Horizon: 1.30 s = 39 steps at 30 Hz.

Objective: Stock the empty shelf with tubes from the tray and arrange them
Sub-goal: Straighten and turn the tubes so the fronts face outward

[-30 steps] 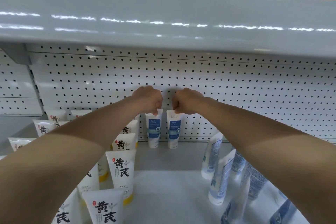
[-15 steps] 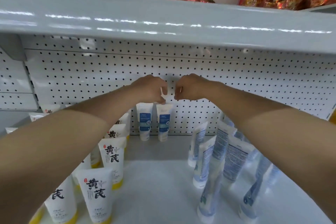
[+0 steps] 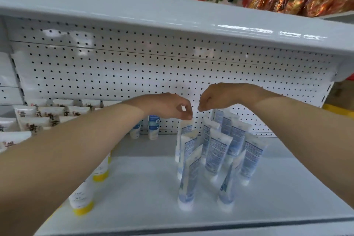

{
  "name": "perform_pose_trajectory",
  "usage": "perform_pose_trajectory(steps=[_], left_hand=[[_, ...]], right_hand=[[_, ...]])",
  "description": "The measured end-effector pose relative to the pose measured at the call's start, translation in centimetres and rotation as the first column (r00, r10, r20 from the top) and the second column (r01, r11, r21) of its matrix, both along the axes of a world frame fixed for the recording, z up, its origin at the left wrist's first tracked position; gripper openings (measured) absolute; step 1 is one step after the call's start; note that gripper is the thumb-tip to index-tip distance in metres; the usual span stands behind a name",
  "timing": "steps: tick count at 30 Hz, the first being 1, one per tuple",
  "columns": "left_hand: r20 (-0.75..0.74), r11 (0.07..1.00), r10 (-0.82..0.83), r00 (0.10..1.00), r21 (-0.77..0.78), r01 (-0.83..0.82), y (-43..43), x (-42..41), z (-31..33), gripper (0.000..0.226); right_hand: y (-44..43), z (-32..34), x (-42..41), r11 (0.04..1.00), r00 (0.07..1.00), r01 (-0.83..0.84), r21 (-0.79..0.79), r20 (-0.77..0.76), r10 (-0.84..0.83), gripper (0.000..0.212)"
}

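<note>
Several blue-and-white tubes [image 3: 218, 155] stand cap-down in a loose cluster right of centre on the white shelf [image 3: 138, 188]. Two more blue-and-white tubes [image 3: 153, 127] stand against the pegboard back, one partly hidden by my left forearm. My left hand [image 3: 170, 106] hovers over the cluster, its thumb and forefinger meeting on the top edge of the rear-left tube [image 3: 186, 127]. Just to the right, above the cluster, my right hand [image 3: 218, 96] has loosely curled fingers and holds nothing.
White tubes with yellow caps and black lettering [image 3: 28, 119] fill the shelf's left side, and two [image 3: 82, 201] stand near the front by my left arm. The upper shelf [image 3: 172, 21] overhangs close above. The pegboard [image 3: 115, 74] closes the back.
Both hands have left the two tubes at the pegboard and moved right and lower, over the cluster. The view has swung right and down.
</note>
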<state>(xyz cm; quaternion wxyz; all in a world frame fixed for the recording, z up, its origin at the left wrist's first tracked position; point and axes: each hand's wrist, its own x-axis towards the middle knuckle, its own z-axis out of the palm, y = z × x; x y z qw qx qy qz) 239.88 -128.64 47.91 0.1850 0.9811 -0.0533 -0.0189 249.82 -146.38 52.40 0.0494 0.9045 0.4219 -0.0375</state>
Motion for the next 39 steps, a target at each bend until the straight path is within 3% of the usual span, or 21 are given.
perform_pose_trajectory(steps=[6, 13, 16, 20, 25, 31, 39], left_hand=[[-0.051, 0.995, 0.066, 0.997, 0.079, -0.062, -1.1, 1.0, -1.4, 0.047], [-0.018, 0.993, 0.115, 0.993, 0.002, -0.115, -1.6, 1.4, -1.4, 0.028], [-0.021, 0.995, 0.084, 0.996, 0.047, -0.083, -0.9, 1.5, -1.4, 0.040], [0.071, 0.997, 0.082, 0.994, 0.006, -0.082, -0.1, 2.0, -2.0, 0.018], [0.238, 0.980, 0.101, 0.966, 0.142, -0.138, 1.1, 2.5, -2.2, 0.011], [0.237, 0.939, 0.235, 0.943, 0.196, -0.284, 5.4, 0.6, -0.3, 0.019], [0.211, 0.897, 0.299, 0.931, 0.270, -0.349, 10.1, -1.8, 0.6, 0.017]], right_hand=[[-1.5, -1.5, 0.5, 0.998, 0.993, 0.058, -0.023, -0.101, -0.060, 0.036], [-1.4, -2.6, 1.5, 0.996, 0.983, 0.050, 0.075, -0.181, -0.035, 0.019], [-1.1, -2.9, 2.4, 0.997, 0.985, 0.008, 0.070, -0.173, 0.004, 0.027], [-1.0, -3.9, 3.3, 0.989, 0.985, -0.050, 0.140, -0.156, 0.072, 0.019], [-0.2, -4.3, 3.7, 0.973, 0.987, -0.119, 0.196, -0.087, 0.138, 0.010], [2.6, -4.2, 3.0, 0.944, 0.988, -0.117, 0.309, -0.059, 0.142, 0.009], [8.6, -4.2, 1.4, 0.916, 0.989, -0.140, 0.375, 0.011, 0.147, 0.011]])
